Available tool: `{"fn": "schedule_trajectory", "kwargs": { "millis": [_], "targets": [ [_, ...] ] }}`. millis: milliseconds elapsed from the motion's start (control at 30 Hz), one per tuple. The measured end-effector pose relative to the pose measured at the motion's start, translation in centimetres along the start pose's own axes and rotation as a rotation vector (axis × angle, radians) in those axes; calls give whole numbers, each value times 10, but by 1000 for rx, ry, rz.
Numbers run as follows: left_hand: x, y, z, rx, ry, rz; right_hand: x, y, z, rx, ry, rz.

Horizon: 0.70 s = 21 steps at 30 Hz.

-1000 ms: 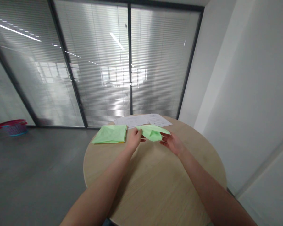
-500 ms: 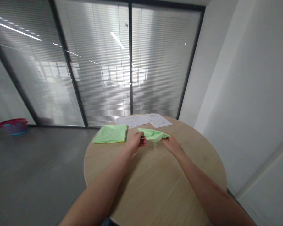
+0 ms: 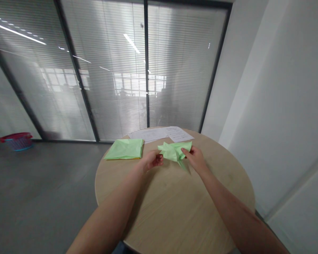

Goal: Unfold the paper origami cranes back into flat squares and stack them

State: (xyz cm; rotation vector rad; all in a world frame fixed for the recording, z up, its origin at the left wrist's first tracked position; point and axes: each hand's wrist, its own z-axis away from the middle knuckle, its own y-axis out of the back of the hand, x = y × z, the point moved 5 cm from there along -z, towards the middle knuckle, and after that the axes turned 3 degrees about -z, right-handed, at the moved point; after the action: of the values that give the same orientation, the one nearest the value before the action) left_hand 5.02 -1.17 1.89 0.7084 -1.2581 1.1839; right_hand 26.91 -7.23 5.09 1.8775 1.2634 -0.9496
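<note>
A light green sheet of paper [image 3: 174,151], partly folded and crumpled, hangs between my two hands just above the round wooden table [image 3: 175,204]. My left hand [image 3: 153,160] pinches its left edge with curled fingers. My right hand [image 3: 195,158] grips its right side, thumb on top. A flat stack of green paper [image 3: 125,149] lies on the table to the left of my left hand.
White printed sheets [image 3: 161,134] lie at the table's far edge. Glass doors with blinds stand behind the table and a white wall runs along the right. A red and blue basket [image 3: 16,141] sits on the grey floor at far left.
The green sheet has been lifted and bunched up between my hands. My right hand closed on its right side and rose a little; my left hand kept its pinch.
</note>
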Motion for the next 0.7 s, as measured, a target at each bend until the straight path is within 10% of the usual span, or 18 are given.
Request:
{"fn": "schedule_trajectory", "kwargs": {
  "millis": [267,400,500,700],
  "targets": [
    [10,8,7,175,-82,-169,5,-1,-1,-24,-67,-59],
    [57,-3,44,474,-778,-681,7,1,-1,1,-31,75],
    [68,-38,73,317,-1164,-1040,4,0,0,-2,34,207],
    [48,-54,64,98,-925,-998,0,0,3,-19,36,181]
  ]
}}
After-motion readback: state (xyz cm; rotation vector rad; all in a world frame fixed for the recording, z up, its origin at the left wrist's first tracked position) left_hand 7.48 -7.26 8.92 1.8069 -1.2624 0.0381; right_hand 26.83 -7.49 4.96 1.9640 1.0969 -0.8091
